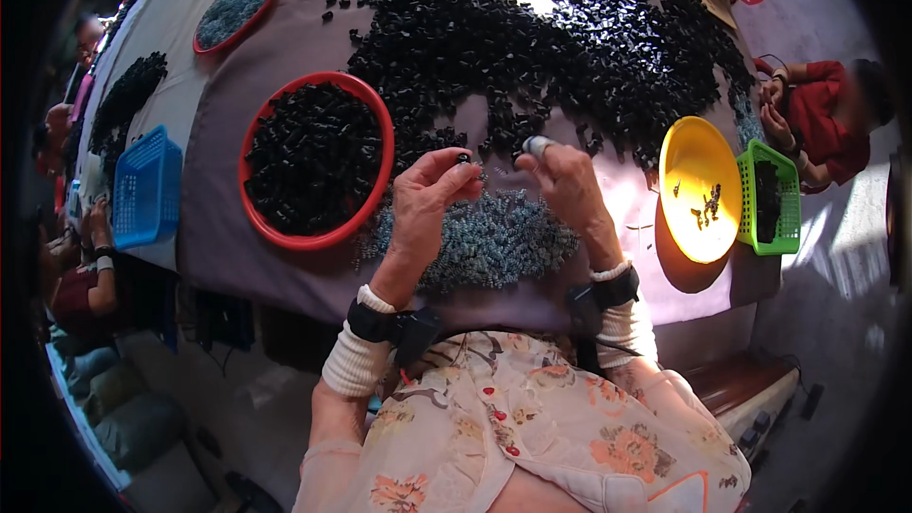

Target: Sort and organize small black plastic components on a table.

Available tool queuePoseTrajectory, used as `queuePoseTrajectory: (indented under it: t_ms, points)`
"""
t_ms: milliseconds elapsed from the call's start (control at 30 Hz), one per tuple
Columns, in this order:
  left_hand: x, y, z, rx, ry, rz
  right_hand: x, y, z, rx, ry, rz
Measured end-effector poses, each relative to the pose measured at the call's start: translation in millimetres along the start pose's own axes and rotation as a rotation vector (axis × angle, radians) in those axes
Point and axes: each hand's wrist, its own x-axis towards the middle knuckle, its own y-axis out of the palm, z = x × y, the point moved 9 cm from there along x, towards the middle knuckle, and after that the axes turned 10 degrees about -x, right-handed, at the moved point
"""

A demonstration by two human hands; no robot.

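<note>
Black small part (pixel 463 159) pinched in left hand (pixel 429 198); two red trays (pixel 253 138).

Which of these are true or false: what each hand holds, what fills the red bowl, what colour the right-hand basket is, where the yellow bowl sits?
1. The left hand pinches a small black piece. True.
2. The red bowl is filled with small grey parts. False: it holds black pieces.
3. The yellow bowl lies right of the right hand. True.
4. The basket beside the yellow bowl is blue. False: that basket is green.
5. Grey parts are heaped below the hands. True.
</note>
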Motion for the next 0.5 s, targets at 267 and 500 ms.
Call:
queuePoseTrajectory:
  t_ms: [267,500]
  points:
    - [0,-11,5,0.019,-0.036,-0.036,-9,-5,-51,0.081,0.098,-0.071]
    - [1,-12,8,0.018,-0.048,-0.031,-18,-1,-68,0.014,0.148,-0.028]
